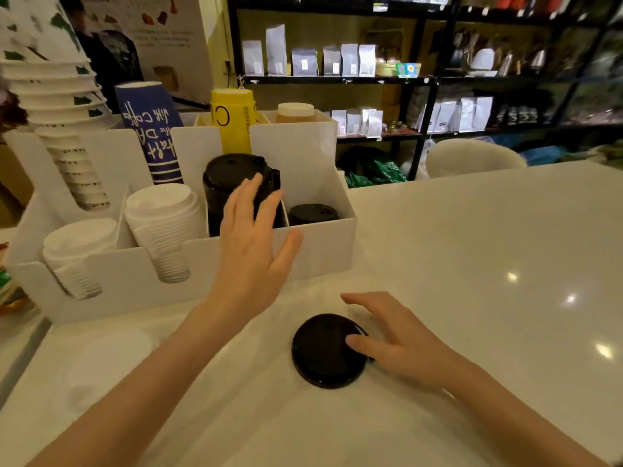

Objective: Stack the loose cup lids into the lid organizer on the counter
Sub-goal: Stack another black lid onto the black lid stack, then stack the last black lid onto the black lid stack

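Observation:
A loose black cup lid (323, 352) lies flat on the white counter (472, 251). My right hand (391, 342) rests on its right edge, thumb on top of it, fingers spread beside it. My left hand (253, 244) is open with fingers apart, held in front of the white lid organizer (323, 251). Its fingertips reach a tall stack of black lids (232, 183) in the middle compartment. A short stack of black lids (313, 214) sits in the right compartment. White lid stacks (161, 217) (74, 247) fill the left compartments.
Paper cup stacks stand behind the lids: white with green print (57, 106), blue (148, 126), yellow (232, 116). Faint white lids (111, 362) lie on the counter at lower left. Dark shelves with coffee bags (303, 59) line the back. A pale chair back (472, 160) stands beyond the counter.

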A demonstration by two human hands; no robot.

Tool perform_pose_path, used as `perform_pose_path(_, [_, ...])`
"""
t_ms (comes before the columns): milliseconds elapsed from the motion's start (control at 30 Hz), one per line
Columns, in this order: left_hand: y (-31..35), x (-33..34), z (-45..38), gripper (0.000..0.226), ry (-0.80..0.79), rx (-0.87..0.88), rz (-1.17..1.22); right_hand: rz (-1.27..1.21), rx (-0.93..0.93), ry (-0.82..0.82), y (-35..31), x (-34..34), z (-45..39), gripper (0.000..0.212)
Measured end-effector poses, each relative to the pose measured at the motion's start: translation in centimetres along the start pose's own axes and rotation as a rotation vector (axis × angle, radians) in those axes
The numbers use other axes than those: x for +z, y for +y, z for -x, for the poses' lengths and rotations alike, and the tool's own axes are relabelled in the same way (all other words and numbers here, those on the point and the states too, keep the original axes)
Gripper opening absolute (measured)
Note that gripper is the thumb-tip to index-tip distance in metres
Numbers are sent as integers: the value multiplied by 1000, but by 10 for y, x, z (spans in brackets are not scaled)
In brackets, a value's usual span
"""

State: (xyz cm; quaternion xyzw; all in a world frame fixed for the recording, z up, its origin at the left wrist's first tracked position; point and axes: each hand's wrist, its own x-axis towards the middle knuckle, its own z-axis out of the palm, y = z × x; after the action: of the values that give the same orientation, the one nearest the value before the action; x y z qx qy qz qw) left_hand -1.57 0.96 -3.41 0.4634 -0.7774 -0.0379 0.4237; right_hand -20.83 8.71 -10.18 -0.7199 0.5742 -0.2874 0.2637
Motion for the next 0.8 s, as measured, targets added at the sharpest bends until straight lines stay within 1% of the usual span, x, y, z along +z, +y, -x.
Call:
perform_pose_path(67, [4, 3, 22, 55, -116, 56, 80, 15, 9, 3, 0, 1, 2, 47])
perform_pose_path(133, [4, 6, 45, 59, -263, 79, 128, 20, 22, 18, -2, 2, 3, 45])
perform_pose_path(267, [-2, 11, 81, 78, -567, 40, 163, 20, 28, 51, -3, 3, 4, 37])
perform_pose_path(333, [-5, 13, 90, 85, -670, 2, 134, -9, 34, 58, -3, 3, 5, 30])
perform_pose_path(367, [-5, 13, 92, 85, -701, -23, 136, -19, 31, 58, -3, 3, 5, 26])
perform_pose_path(467, [-4, 11, 92, 78, -717, -62, 179, -26, 26, 60, -3, 3, 4, 20])
perform_pose_path(600, [-1, 6, 83, 79, -647, -121, 227, -40, 39, 78, -5, 4, 1, 22])
perform_pose_path(700, [-1, -1, 68, 84, -585, -134, 246, -200, 56, 130, -11, 2, -3, 19])
perform_pose_path(800, [3, -15, 49, 80, -510, -123, 275, -319, 41, 151, -22, -5, -10, 22])
